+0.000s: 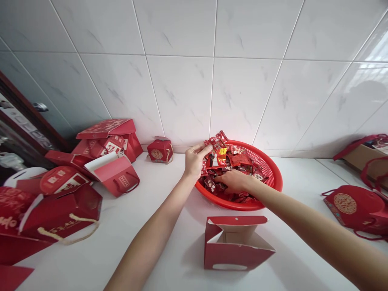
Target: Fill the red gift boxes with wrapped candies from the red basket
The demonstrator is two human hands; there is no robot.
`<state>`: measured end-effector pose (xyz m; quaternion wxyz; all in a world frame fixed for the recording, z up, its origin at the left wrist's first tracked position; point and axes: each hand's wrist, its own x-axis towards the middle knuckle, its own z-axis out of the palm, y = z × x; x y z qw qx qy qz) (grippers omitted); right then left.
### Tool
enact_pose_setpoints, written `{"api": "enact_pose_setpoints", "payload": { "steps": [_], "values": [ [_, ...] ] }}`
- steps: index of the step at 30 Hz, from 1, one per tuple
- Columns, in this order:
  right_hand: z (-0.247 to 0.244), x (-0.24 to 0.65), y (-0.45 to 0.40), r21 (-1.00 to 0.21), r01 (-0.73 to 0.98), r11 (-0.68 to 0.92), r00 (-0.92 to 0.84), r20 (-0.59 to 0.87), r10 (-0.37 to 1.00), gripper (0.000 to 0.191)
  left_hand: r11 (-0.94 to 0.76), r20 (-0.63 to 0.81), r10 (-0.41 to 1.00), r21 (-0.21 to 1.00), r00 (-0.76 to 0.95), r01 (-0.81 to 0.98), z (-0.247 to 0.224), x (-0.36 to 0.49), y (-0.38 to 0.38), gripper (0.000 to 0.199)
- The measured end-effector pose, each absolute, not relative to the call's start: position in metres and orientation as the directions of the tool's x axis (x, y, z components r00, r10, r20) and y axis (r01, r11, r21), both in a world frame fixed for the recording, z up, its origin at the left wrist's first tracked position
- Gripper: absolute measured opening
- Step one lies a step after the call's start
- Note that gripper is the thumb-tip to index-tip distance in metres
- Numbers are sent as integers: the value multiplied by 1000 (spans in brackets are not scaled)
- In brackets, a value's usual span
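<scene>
We pinched a red packet (217, 139) in our left hand (194, 161), our right hand (235, 182) among wrapped sweets (258, 177), its grip unclear, the open box (233, 254) apparently unfilled.

One head-worn view, facing forward and steeply down from above the smooth white table (163, 262). Wide angle. Bare left forearm (157, 232) and bare right forearm (303, 220) ran in from the lower frame. Close range: round red perforated plastic basket (279, 178) sat near centre; glossy white tiled wall (182, 93) filled the top.
</scene>
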<state>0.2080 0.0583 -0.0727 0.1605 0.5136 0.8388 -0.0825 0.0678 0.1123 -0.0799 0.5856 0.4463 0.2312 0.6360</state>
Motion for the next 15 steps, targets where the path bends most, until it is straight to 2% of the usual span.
{"api": "enact_pose_setpoints", "payload": {
  "steps": [4,7,12,15],
  "values": [
    [-79,208,58,2,898,441,-417,-321,850,39,-199,294,951,819,96,-538,-79,68,112,36],
    [-82,214,58,-81,897,434,-439,-277,855,31,-182,282,954,812,100,-554,-79,69,111,38],
    [-82,227,60,-364,833,417,-500,-175,848,12,-149,255,961,797,103,-585,-77,68,110,38],
    [-82,233,62,-540,754,373,-497,-99,862,9,-124,235,966,786,106,-606,-77,67,111,37]
  ]
}}
